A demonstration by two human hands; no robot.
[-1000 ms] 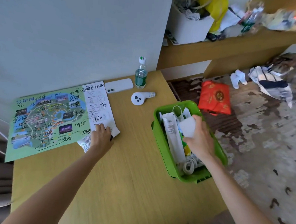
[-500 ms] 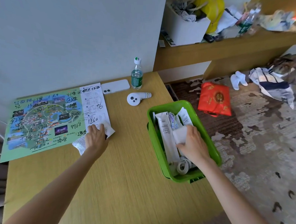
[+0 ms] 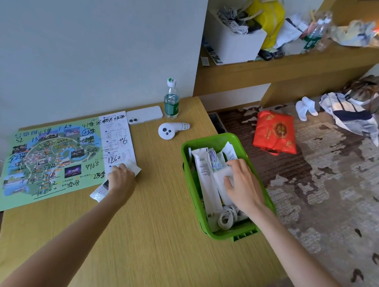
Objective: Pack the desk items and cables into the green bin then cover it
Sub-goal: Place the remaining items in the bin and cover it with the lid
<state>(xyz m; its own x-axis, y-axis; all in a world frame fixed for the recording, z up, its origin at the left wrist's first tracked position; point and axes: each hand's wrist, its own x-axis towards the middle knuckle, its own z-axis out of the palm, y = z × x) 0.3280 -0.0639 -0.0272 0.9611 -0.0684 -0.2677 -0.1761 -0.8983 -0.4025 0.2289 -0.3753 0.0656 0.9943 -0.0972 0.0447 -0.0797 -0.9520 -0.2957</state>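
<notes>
Green plastic bin (image 3: pixel 223 235) sits at the right edge of the pale wooden desk (image 3: pixel 146 239), overhanging it a little, with no cover on it. At its near end lies a coiled white cable (image 3: pixel 227 217). Just beyond, the right hand (image 3: pixel 245 185) is down inside the bin, fingers curled round a white rounded rectangular block (image 3: pixel 223 178), a firm hold. A long white tube (image 3: pixel 204 177) lies alongside, touching the block, and more packets stand at the far end.

Over on the left, the left hand (image 3: pixel 120 179) lies on a white printed sachet (image 3: pixel 99 191), well apart from the bin. Its fingers are bent down; pinching or only pressing, I cannot tell.

Beside that hand are a big green map poster (image 3: pixel 47 158) and a white handwritten sheet (image 3: pixel 118 137). Further back lie a white phone (image 3: pixel 145 115) and a white round-headed gadget (image 3: pixel 169 130), with a clear water bottle (image 3: pixel 171 100) upright by the wall. A red bag (image 3: pixel 274 134) lies on the carpet beyond the bin.
</notes>
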